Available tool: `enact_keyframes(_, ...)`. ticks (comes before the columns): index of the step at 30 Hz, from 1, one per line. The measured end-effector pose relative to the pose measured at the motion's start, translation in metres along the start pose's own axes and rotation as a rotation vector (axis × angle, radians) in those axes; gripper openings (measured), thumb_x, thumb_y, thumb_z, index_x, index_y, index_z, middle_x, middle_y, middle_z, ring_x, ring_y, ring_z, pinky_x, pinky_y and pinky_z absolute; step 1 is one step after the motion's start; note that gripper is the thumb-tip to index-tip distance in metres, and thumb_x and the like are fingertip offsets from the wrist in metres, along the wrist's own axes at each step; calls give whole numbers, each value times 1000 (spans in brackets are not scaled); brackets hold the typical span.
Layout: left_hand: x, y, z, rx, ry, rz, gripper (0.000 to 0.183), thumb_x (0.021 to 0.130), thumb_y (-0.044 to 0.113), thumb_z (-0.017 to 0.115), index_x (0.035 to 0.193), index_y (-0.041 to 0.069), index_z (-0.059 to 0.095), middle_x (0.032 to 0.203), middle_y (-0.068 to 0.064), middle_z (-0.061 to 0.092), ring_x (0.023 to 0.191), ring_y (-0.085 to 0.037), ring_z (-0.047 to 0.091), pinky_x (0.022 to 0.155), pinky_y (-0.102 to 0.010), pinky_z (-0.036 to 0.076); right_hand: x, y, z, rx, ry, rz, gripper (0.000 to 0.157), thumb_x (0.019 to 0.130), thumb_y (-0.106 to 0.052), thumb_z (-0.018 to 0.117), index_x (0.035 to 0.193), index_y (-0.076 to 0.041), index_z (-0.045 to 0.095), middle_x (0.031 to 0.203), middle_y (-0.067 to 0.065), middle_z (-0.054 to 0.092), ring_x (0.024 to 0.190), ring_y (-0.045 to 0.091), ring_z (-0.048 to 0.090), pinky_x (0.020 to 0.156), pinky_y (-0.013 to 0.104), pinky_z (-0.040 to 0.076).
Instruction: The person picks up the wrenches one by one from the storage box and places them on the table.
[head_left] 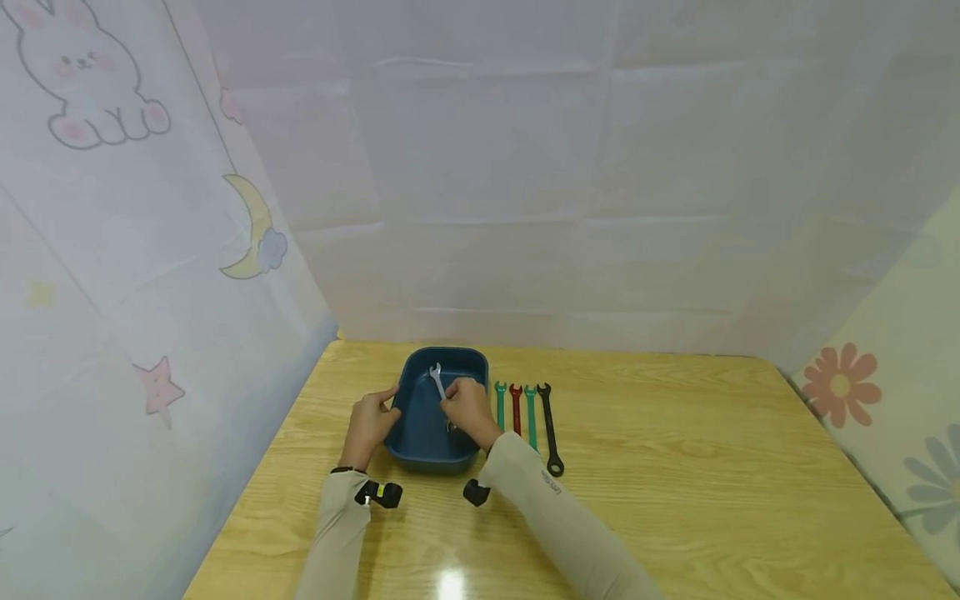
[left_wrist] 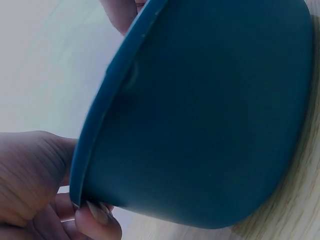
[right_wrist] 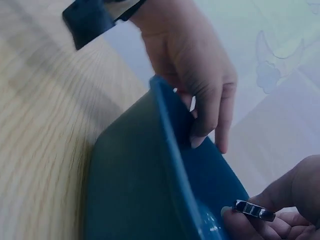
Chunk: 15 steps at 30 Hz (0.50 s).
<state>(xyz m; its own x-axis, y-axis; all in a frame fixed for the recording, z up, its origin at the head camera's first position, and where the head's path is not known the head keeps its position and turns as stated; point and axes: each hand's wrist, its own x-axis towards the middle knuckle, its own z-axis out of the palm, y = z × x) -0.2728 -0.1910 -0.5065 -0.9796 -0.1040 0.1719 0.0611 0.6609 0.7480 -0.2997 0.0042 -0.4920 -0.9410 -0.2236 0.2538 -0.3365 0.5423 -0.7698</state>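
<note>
A dark blue plastic basin (head_left: 420, 433) stands on the table. My left hand (head_left: 367, 427) grips its left rim, thumb on one side and fingers on the other, as the left wrist view also shows. Over the inside of the basin, my right hand (head_left: 468, 408) pinches a silver wrench (head_left: 438, 379) around its middle. The wrench's open jaw points to the back of the basin, and its other end peeks out below the fingers. In the right wrist view, one end of the wrench (right_wrist: 255, 210) sticks out between thumb and fingers.
Right of the basin lie a green wrench (head_left: 500, 404), a red wrench (head_left: 516, 408), a second green wrench (head_left: 532, 417) and a longer black wrench (head_left: 552, 429), roughly side by side. The wooden table (head_left: 675, 483) meets printed cloth walls at the back and sides.
</note>
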Motion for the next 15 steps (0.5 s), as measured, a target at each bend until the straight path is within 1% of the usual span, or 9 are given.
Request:
enact_keyframes(1,0,0,0,0,-2,-3,50,85,-4,60,135,-1,61,49,3,40,41,-11,34,42,-25,29,0,1,0,23,4,10,3,84,3,71,83,5,69,73,11,68,53,9,58,56,27,50)
enact_keyframes(3,-1,0,0,0,-6,-12,50,85,-4,60,135,0,61,49,2,41,41,-11,34,43,-25,29,-2,3,0,97,-18,43,8,87,1,70,92,8,71,80,15,71,56,13,62,58,32,54)
enact_keyframes(4,-1,0,0,1,-7,-14,50,85,-4,60,135,0,61,49,3,41,41,-11,35,43,-25,30,-2,4,0,140,-21,55,14,88,1,70,100,9,71,83,16,71,58,15,64,61,34,56)
enact_keyframes(6,-1,1,0,3,-10,-20,50,85,-3,60,135,0,61,50,3,41,42,-11,35,43,-26,31,-2,6,0,221,-39,77,22,90,1,68,109,12,69,81,16,70,58,17,65,60,35,57)
enact_keyframes(9,0,1,0,4,-7,-21,50,85,-3,60,135,0,61,50,3,41,42,-11,35,43,-26,31,-3,9,0,372,-76,131,34,93,1,64,124,15,61,77,17,69,58,18,67,64,34,58)
enact_keyframes(10,0,2,0,2,-5,-21,51,85,-3,60,135,0,61,50,3,41,42,-11,35,43,-26,30,-3,9,-1,414,-85,149,37,94,0,64,128,15,58,78,18,69,59,18,68,67,34,58)
enact_keyframes(13,0,2,0,-1,3,-24,51,84,-2,60,135,0,61,50,3,40,42,-11,35,43,-26,30,-3,8,-3,565,-108,227,43,97,-1,62,136,14,52,89,22,70,64,17,70,73,35,59)
enact_keyframes(15,0,3,-1,-1,5,-27,51,84,-2,60,135,1,61,50,3,40,42,-10,35,43,-25,30,-2,8,-4,628,-114,259,44,98,-2,61,137,15,50,97,25,69,65,16,70,72,36,59)
